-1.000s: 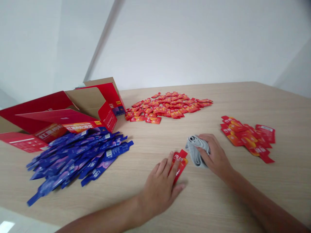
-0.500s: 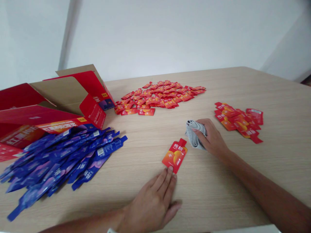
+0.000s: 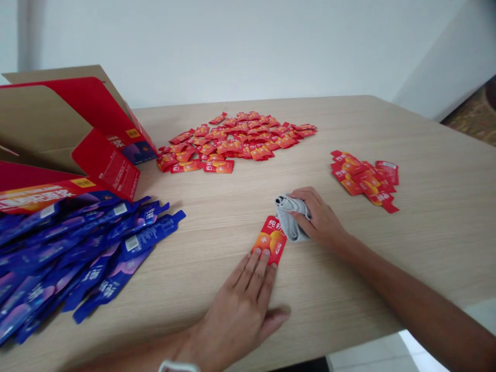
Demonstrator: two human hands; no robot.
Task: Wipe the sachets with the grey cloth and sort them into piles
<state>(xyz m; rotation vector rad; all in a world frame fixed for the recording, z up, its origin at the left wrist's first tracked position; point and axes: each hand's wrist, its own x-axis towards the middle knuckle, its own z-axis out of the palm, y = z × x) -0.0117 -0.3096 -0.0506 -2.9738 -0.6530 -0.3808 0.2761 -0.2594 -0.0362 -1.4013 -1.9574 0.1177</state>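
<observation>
A red and orange pouch (image 3: 267,238) lies flat on the wooden table, its front print facing up. My left hand (image 3: 242,299) rests palm down with fingers stretched out, the fingertips pressing on the pouch's near end. My right hand (image 3: 320,217) is closed around a rolled grey cloth (image 3: 292,227). The cloth touches or overlaps the pouch's upper right corner and hides its spout end. To the right, a small group of similar red pouches (image 3: 364,178) lies overlapped on the table.
A large heap of red pouches (image 3: 240,137) spreads at the back of the table (image 3: 310,289). On the left, blue pouches (image 3: 89,253) are piled in front of open red cardboard boxes (image 3: 104,160). A white wall (image 3: 248,46) stands behind the table.
The view has swung right and down. My left hand drew back to the pouch's near end, uncovering its front. The right hand brought the cloth left onto the pouch's upper end.
</observation>
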